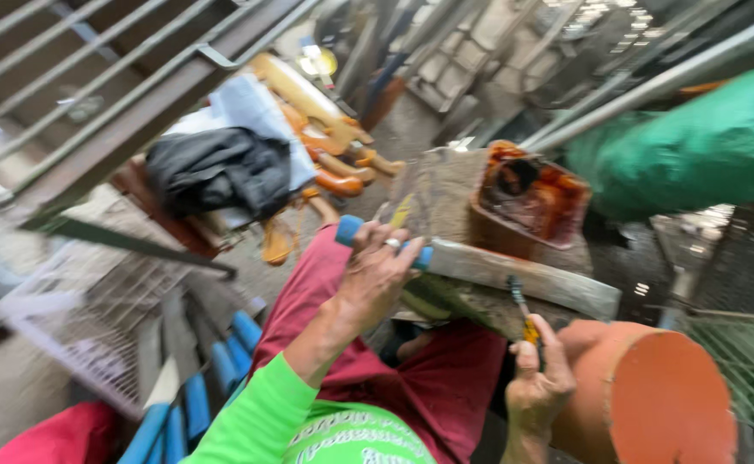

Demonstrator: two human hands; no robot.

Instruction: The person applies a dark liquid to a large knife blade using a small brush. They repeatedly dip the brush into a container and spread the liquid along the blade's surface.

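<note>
On the lap, above the red trousers [445, 378], the left hand [377, 279] was clenched around a blue handle [348, 230] attached to a flat blade [523, 279] that extended rightward over a worn board [445, 193]. The right hand [536, 387] pinched a small yellow brush [527, 322], bristles up, just below the blade. An orange cylinder [652, 391] stood beside the right hand. A stained tub [531, 202] sat behind the board.

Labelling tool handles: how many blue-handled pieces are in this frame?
About 6. One blue cylindrical handle in the left hand; about five blue-handled pieces stacked lower left beside the white wire rack. Motion blur; more may be hidden under the green sleeve.
</note>
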